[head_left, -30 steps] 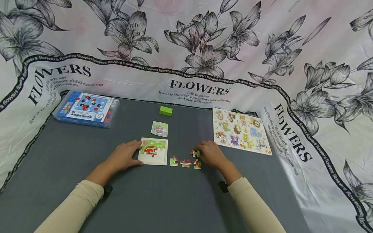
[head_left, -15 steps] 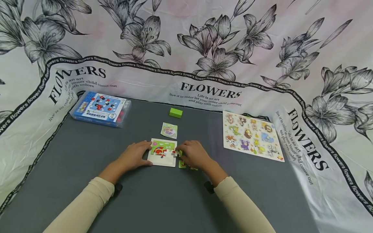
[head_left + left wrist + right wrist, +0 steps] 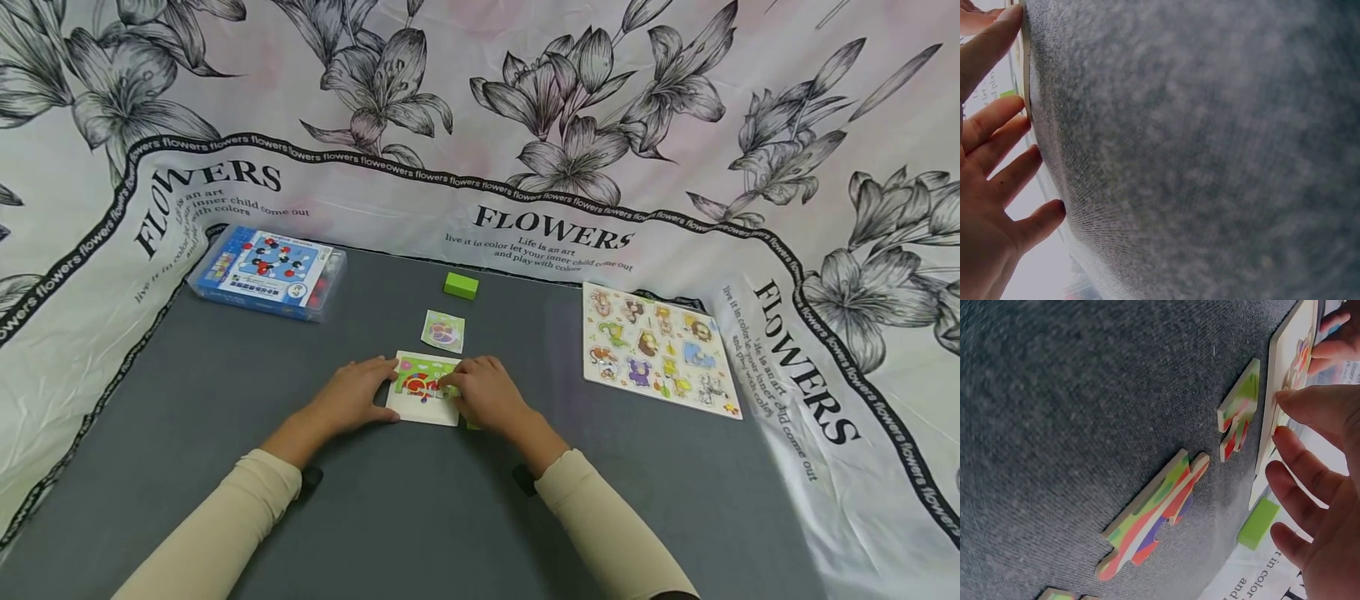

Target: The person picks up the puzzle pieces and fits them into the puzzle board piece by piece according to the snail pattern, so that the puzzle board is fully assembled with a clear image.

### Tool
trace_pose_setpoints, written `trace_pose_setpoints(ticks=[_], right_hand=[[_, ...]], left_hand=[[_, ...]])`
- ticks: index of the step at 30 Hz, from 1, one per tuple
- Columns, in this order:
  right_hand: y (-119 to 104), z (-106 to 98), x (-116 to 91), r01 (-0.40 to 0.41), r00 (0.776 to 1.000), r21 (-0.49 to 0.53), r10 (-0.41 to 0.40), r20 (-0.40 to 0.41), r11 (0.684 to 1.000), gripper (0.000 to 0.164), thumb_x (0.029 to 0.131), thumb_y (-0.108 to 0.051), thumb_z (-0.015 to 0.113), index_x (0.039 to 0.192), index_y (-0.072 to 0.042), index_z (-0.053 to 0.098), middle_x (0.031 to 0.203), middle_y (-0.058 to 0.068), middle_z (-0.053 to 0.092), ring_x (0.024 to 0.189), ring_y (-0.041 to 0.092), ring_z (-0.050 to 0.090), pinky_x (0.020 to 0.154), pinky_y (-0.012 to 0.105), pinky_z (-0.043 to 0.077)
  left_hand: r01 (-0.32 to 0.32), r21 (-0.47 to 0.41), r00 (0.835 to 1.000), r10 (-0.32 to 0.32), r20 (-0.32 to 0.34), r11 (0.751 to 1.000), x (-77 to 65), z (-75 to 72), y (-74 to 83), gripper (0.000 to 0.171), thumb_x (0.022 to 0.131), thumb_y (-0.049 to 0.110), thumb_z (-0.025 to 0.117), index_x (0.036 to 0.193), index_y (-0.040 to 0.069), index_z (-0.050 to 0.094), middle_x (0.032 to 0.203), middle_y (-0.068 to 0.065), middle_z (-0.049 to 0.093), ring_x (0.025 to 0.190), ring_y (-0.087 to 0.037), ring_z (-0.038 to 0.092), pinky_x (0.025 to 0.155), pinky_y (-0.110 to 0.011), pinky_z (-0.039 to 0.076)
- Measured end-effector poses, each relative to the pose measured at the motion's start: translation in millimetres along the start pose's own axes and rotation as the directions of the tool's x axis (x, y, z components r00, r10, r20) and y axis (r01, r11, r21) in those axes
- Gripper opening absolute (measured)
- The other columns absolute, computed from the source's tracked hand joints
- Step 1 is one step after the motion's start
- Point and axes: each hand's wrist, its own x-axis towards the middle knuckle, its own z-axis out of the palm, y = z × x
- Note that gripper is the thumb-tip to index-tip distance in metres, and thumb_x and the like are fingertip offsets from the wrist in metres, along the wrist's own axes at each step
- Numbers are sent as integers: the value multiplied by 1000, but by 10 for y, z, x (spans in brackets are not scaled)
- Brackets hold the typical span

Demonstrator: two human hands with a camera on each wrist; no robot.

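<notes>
A square wooden puzzle board (image 3: pixel 423 410) with a green-and-red picture in its upper part lies flat on the table. My left hand (image 3: pixel 348 396) rests at its left edge, fingers spread and thumb near the lower corner. Over the board's right side, my right hand (image 3: pixel 491 396) pinches a small puzzle piece between thumb and fingers, mostly hidden by the fingertips. In the right wrist view, a green-and-red piece (image 3: pixel 1244 400) lies beside the board, and a longer striped piece (image 3: pixel 1154 515) lies further off; another (image 3: pixel 1057 594) is cut off at the bottom.
Beyond the board lie a small picture card (image 3: pixel 444 331) and a green block (image 3: pixel 461 286). A blue plastic case (image 3: pixel 270 271) stands at the back left, an animal puzzle board (image 3: pixel 656 354) at the right. Flower-printed cloth borders the grey table.
My right hand has carried a puzzle piece leftward from the loose pieces onto the board's right side. My left hand stays at the board's left edge. The head view has shifted slightly.
</notes>
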Motion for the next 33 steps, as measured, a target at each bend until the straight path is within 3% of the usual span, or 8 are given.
trace_pose_setpoints(ticks=[15,28,33], right_hand=[[-44,-46,32,11,1000,-30,-11,15,999,28,89,-17,67,116,-23,72,108,1,67,107,21,59,104,42,41],[-49,-44,-19,-6,1000,7,6,12,1000,29,91,-17,66,118,-23,72,111,1,68,108,23,59,104,44,41],[-17,-88,-82,3,1000,70,-4,15,998,30,91,-21,67,121,-20,70,113,3,67,110,23,58,106,45,40]], left_hand=[[-7,15,1000,7,13,1000,-5,-24,17,66,78,39,81,129,2,60,146,-17,48,137,-36,40,106,-65,31],[-15,10,1000,15,-9,1000,-6,-14,18,69,77,38,82,131,1,59,144,-18,49,137,-37,41,106,-65,31],[-16,14,1000,16,-12,1000,-7,-9,22,67,77,38,81,128,1,61,144,-17,49,136,-37,41,106,-65,31]])
